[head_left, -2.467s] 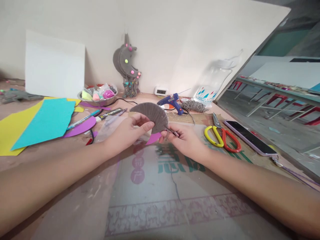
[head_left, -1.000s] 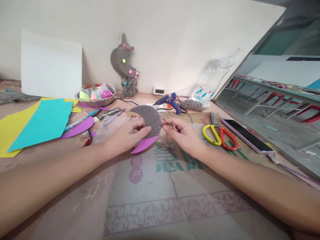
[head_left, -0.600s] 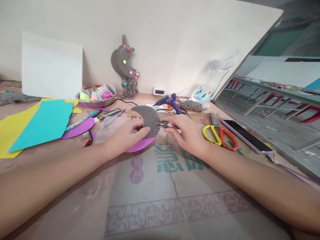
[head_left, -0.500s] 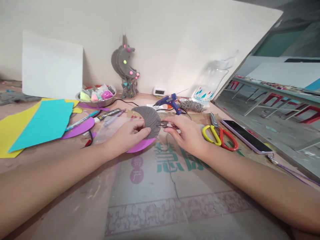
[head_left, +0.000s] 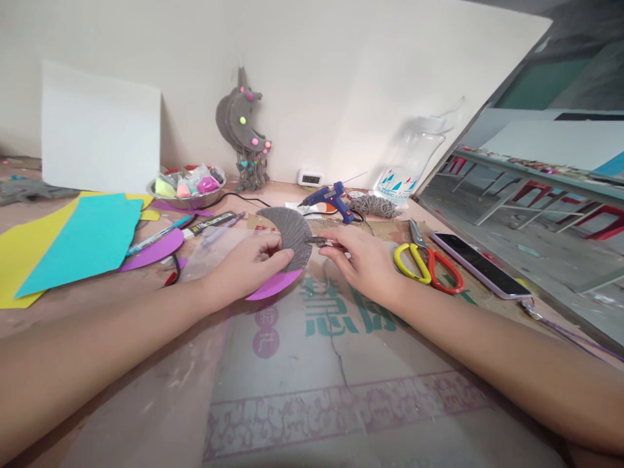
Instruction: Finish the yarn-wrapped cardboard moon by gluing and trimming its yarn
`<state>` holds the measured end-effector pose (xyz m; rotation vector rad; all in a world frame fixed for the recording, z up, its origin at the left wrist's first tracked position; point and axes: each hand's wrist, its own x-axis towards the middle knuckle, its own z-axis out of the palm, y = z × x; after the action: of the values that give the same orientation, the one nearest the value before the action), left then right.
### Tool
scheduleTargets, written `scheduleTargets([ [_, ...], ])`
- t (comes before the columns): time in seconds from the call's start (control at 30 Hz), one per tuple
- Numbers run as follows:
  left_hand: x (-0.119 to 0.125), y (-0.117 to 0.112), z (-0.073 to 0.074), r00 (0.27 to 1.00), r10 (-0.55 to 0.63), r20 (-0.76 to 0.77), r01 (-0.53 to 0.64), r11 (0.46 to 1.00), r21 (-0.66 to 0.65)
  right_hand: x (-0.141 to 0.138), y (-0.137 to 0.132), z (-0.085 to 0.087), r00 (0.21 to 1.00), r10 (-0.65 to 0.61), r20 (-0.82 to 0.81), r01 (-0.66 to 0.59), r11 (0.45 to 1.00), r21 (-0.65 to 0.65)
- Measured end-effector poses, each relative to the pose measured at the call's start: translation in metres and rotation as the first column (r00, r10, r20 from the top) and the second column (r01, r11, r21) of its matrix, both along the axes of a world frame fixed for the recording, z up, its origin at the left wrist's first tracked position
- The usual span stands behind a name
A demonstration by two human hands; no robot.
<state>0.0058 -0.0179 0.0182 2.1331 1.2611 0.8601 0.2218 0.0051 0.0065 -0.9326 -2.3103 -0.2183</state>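
My left hand [head_left: 251, 263] pinches a crescent moon [head_left: 297, 231] covered in grey yarn, thumb on top of it. A purple curved piece [head_left: 275, 284] shows under the crescent's lower end. Closed around a small metal tool [head_left: 318, 241], my right hand [head_left: 363, 260] is just right of the crescent. The tool looks like small thread snips; the fingers hide its handles. Its pointed tip meets the crescent's outer edge, and its blades appear together.
Scissors [head_left: 429, 266] and a phone [head_left: 480, 265] lie to the right. Behind my hands are a blue glue gun [head_left: 329, 195], grey yarn [head_left: 375, 207], a clear bottle [head_left: 414, 159] and a finished-looking moon ornament [head_left: 238, 127]. Coloured sheets [head_left: 80, 240] and a metal bowl [head_left: 188, 198] are left.
The tool's two tips, apart before, have come together at the crescent's edge. Both hands stay in nearly the same place.
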Motion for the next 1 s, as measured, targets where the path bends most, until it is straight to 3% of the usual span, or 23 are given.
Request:
scheduleTargets([
  [0.23,0.0,0.0022,-0.002,1.0,-0.007,0.001,0.007,1.0,-0.018,0.0004,0.0024,-0.0026,0.997,0.022,-0.07,-0.022,1.0,0.002],
  [0.37,0.0011,-0.0005,0.0031,0.999,0.053,-0.008,-0.053,0.998,-0.035,0.001,0.0002,-0.0018,0.991,0.03,-0.132,-0.028,1.0,0.011],
  [0.5,0.0005,-0.0004,0.0051,0.991,0.133,-0.009,-0.133,0.991,-0.029,0.0009,-0.0019,-0.0014,0.994,0.073,-0.082,-0.072,0.997,0.013],
  [0.73,-0.0005,0.0017,0.0045,0.991,0.133,0.022,-0.134,0.991,0.017,0.0014,-0.0028,-0.0018,0.996,0.042,-0.073,-0.048,0.996,-0.078],
  [1.0,-0.0011,0.0008,0.0043,0.991,0.13,0.026,-0.131,0.991,0.031,-0.0015,-0.0033,-0.0001,0.997,0.061,-0.053,-0.061,0.998,0.002],
])
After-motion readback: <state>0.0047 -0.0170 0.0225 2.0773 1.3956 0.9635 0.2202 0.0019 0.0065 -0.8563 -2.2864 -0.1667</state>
